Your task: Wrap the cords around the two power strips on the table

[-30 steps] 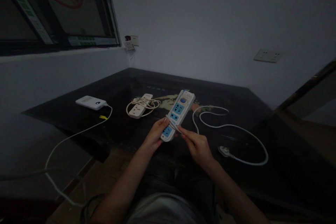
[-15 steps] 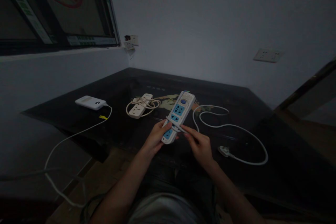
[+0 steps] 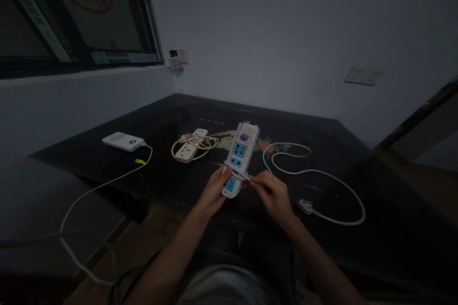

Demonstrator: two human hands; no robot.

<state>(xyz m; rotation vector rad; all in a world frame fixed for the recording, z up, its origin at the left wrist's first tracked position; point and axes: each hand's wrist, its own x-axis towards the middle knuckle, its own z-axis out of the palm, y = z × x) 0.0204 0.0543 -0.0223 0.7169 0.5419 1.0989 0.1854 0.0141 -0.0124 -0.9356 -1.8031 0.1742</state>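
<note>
A white power strip (image 3: 243,145) with blue sockets and a round blue button is tilted in front of me, over the dark table. My left hand (image 3: 212,190) grips its lower left edge, the thumb pressing on cord wound across the sockets. At the strip's right side, my right hand (image 3: 274,194) pinches the white power cord (image 3: 322,171) between thumb and fingers. From there the cord runs in loose curves over the table's right side. It ends at a white plug (image 3: 305,206), which lies just right of my right hand.
A second power strip (image 3: 188,150), wrapped in its own cord, lies left of centre on the table (image 3: 171,109). Farther left is a white power-bank-like device (image 3: 123,141) whose cable hangs over the table edge. Wall sockets (image 3: 364,76) are at the back right.
The power strip has shifted slightly left and turned a little more upright. My right hand keeps its pinch on the cord at the strip's right edge, its fingers now more bent.
</note>
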